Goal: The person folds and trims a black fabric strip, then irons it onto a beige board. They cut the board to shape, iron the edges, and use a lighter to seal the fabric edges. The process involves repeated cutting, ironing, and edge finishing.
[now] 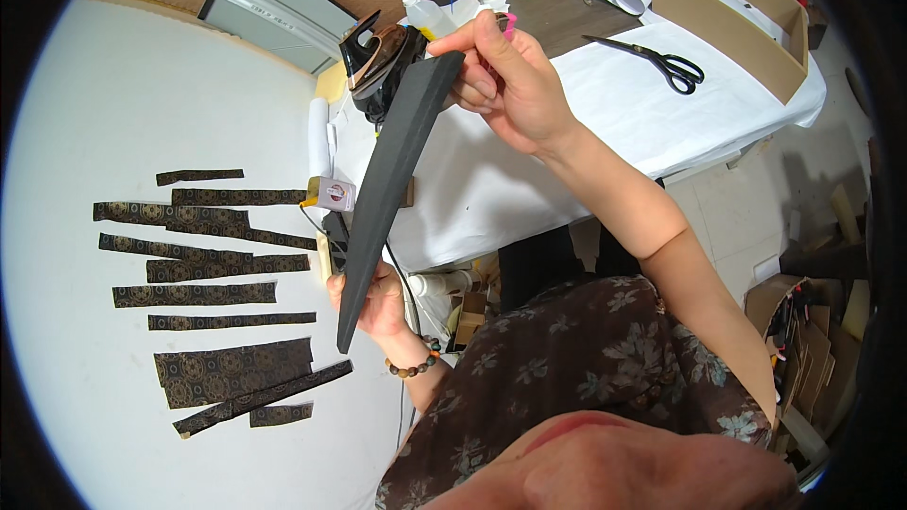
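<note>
We pinch the dark tapered strip (pixel 392 189) at both ends | right hand (pixel 505 85) grips wide top | left hand (pixel 373 302) clasps near narrow tip | long axis runs grip to grip.

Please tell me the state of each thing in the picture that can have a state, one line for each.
dark tapered strip: held up off the table at both ends
left hand: gripping the strip's lower end
right hand: pinching its upper end
iron: standing on the table, untouched
scissors: lying closed on the white cloth
patterned fabric strips: lying flat in rows
cardboard box: open
</note>
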Demonstrator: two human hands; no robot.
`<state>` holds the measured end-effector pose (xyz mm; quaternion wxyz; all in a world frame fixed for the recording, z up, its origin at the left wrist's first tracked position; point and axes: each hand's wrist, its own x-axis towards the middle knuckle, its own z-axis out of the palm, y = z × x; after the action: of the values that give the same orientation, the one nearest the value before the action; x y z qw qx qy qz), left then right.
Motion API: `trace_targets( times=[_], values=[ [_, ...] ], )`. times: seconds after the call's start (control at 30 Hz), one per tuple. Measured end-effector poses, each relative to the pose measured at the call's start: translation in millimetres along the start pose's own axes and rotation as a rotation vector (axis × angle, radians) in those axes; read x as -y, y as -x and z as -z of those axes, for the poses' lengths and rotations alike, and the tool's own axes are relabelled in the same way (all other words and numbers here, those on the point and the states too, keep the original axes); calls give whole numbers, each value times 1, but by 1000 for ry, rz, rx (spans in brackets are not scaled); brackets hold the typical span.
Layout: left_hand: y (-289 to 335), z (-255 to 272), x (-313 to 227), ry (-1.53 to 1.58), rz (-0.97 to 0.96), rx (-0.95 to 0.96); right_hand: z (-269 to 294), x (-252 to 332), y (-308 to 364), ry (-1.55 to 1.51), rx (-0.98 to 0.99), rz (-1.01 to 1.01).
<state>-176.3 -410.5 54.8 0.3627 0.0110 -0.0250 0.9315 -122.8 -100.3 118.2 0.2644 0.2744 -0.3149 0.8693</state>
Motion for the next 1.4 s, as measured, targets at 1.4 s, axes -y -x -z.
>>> trace_targets(
  times=[1.4],
  values=[
    [-1,1,-1,-353,8,138,34,57,31,633,26,-214]
  ],
)
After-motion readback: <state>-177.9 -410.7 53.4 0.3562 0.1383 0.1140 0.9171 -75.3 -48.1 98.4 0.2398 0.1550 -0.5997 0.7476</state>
